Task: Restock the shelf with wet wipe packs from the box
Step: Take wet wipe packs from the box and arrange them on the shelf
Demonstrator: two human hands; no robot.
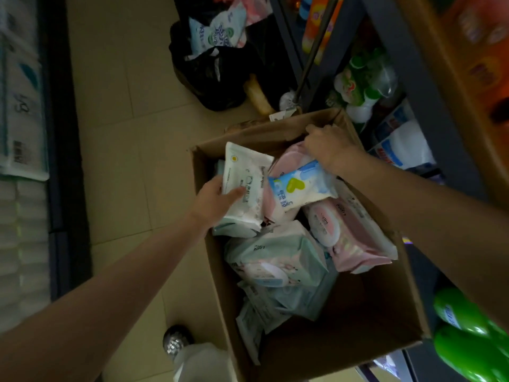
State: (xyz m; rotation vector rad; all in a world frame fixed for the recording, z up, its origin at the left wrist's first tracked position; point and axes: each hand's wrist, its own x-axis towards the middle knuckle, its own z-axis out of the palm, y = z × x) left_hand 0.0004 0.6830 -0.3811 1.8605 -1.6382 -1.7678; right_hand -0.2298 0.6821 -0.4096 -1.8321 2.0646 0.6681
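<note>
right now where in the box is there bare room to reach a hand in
The near right corner of the box is bare cardboard, bordered by the pink pack and teal packs. The far half is crowded: both hands and stacked packs fill it.

Both bare arms stretch forward and down. The left hand [213, 195] has its thumb out; the right hand [329, 146] has bent fingers.
</note>
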